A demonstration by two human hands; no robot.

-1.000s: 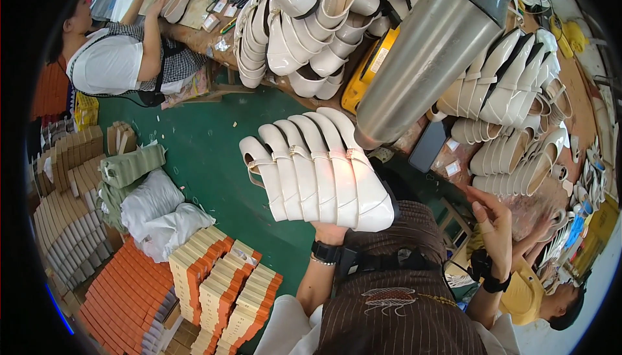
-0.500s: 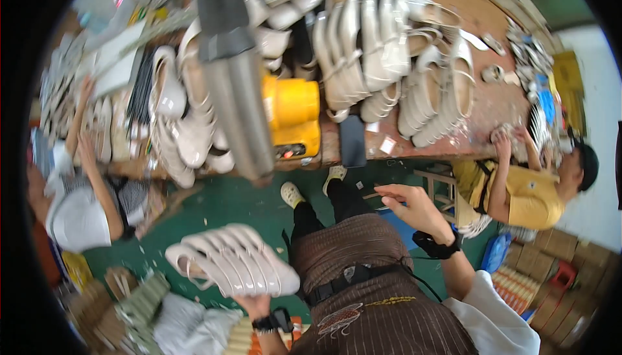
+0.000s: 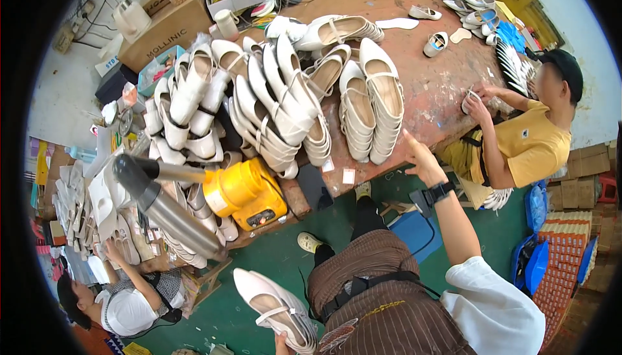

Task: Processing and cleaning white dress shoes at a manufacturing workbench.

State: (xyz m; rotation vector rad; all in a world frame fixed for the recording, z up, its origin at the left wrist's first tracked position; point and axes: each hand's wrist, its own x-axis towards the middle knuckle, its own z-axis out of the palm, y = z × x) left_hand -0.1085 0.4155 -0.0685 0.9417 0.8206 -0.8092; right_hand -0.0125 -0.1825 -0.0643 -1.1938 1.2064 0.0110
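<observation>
Workshop: a green floor (image 3: 262,258) is lying below a worn reddish-brown table (image 3: 431,63). Nearest item: a nested stack of glossy cream strapped shoes (image 3: 269,297), toes pointing up-left, is hanging over the floor, off the table. Left hand (image 3: 281,343): gripping the stack low down, most fingers hiding behind it, the wrist falling outside the lower edge. Right hand (image 3: 426,164): holding nothing, index finger pointing forward, thumb standing apart, just beside the paired shoe rows (image 3: 370,112); contact is remaining unclear. Farther: a yellow blower (image 3: 246,193) is sitting left, its metal nozzle (image 3: 178,216) partly covering other shoes.
</observation>
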